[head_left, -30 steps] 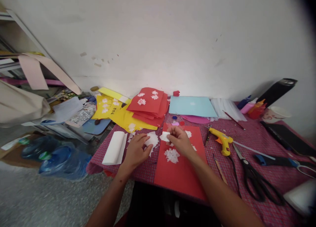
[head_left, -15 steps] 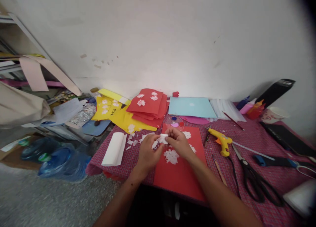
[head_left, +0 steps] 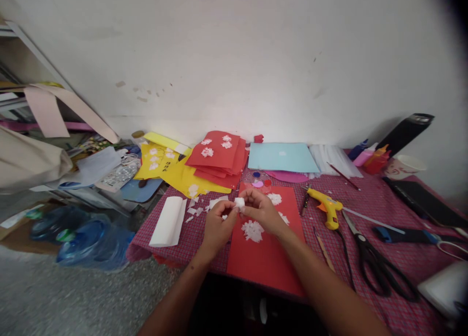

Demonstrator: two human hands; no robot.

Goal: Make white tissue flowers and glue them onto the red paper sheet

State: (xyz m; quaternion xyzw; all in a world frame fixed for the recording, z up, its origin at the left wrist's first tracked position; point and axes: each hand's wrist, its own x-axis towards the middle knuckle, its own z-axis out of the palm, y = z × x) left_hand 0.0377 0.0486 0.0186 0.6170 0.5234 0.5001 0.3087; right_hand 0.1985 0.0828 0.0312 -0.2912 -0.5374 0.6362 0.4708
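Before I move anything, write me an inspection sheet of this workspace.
Surface: plaid tablecloth, scattered with white paper scraps left of centre.
Work items: small white paper piece between the fingertips; red sheet beneath the right forearm, bearing white paper clusters.
Clutter: yellow glue gun, black-handled scissors and squeeze bottles on the right; white paper roll on the left.
Hands: left hand and right hand meet at the paper piece.
Cables: black cord from the glue gun toward the near edge; plug not seen.
Surroundings: marked pale wall behind; blue plastic jugs at floor level, left.
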